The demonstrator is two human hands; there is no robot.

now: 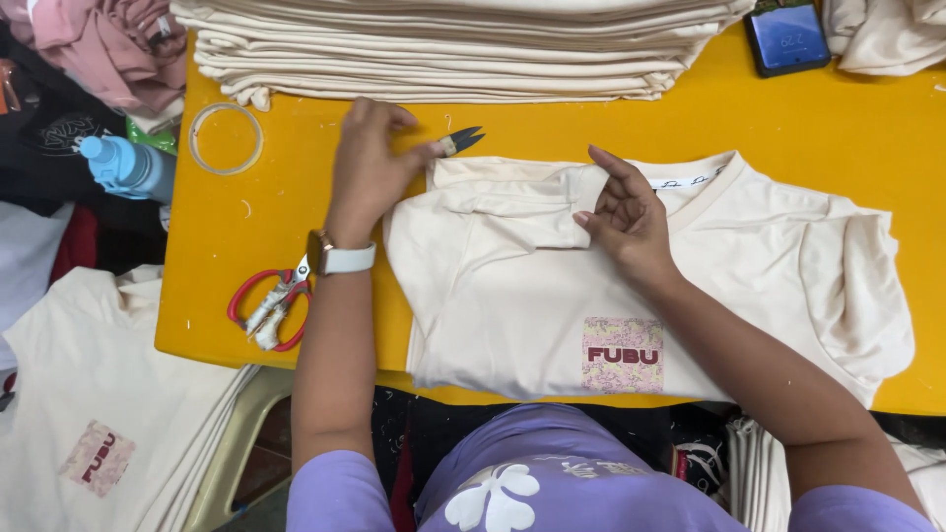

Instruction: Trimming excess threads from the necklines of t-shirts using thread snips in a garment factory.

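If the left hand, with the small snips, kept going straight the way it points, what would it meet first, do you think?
The left hand points away from the person across the yellow table. It would probably meet the stack of folded cream shirts first; only a narrow strip of bare table lies between, though depth is hard to judge.

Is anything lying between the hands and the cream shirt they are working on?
Nothing visible. The left hand, holding small snips, rests on the cream shirt at its folded sleeve; the right hand presses the same sleeve.
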